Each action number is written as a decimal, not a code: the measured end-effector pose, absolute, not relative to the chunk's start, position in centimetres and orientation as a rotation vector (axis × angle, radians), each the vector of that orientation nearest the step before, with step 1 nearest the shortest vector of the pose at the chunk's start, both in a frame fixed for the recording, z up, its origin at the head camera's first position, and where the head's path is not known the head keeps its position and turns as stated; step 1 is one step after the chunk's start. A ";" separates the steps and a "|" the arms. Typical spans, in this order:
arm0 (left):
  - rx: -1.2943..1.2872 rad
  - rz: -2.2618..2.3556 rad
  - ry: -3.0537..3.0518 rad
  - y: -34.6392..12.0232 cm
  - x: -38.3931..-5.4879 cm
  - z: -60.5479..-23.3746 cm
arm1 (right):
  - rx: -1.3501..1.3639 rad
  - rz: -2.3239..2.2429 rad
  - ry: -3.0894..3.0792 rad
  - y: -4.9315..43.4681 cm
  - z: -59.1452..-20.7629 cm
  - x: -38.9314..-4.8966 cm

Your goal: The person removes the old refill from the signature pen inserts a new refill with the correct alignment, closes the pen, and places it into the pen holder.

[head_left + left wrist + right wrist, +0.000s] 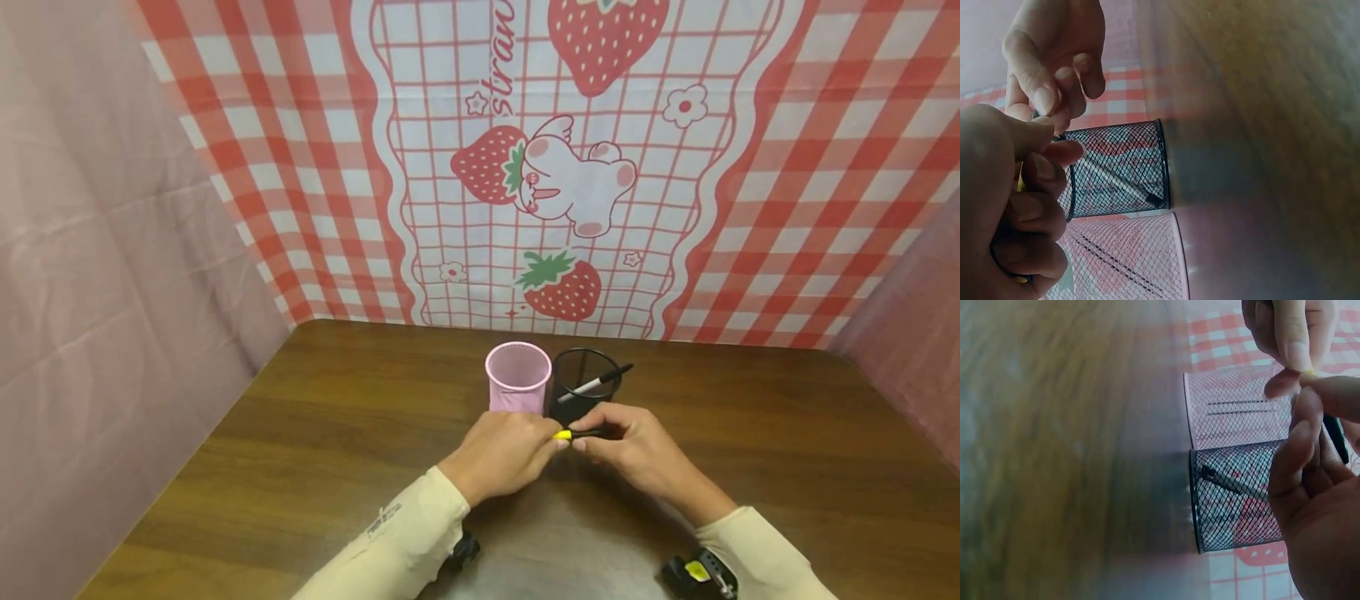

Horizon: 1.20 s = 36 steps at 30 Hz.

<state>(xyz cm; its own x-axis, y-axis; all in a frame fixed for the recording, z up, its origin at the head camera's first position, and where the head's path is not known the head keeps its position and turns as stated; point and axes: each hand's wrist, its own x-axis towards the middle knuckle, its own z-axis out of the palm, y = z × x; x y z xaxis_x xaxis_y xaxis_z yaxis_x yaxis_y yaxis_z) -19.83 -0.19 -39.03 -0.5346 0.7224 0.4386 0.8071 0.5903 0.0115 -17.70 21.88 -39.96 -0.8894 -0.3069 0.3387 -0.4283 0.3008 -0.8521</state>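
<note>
Item 1: yellow-and-black pen-like item (562, 435), held between your two hands above the desk (337, 442), just in front of the cups from where you look. Its full length is hidden by your fingers.

Item 2: your left hand (510, 452), back upward, fingers curled and gripping the yellow part, thumb close to the join.

Item 3: your right hand (637, 448), thumb and fingers pinching the black part; in your right wrist view a dark end shows past the fingers. The fingertips of both hands nearly meet.

Item 4: pink mesh cup (517, 401), upright, partly behind your left hand, two dark dashed lines on its side.

Item 5: black mesh cup (564, 407), upright, just to the right of the pink one.

Item 6: white pen (596, 386) with black ends, leaning in the black cup, upper end over the rim on your right.

Item 7: your cream sleeves (393, 542), with a dark device (463, 552) below the left wrist.

Item 8: red-and-white checked cloth (300, 167), printed with strawberries (564, 290), hanging behind the desk.
</note>
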 end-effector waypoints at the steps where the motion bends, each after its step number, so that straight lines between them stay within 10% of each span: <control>1: -1.237 -0.312 -2.435 -0.2 -19.8 -39.0 | 0.708 1.644 -2.418 21.8 -40.0 -17.7; 36: -1.244 -0.286 -2.346 -0.1 -19.9 -39.0 | 0.606 1.858 -2.649 23.0 -39.2 -18.4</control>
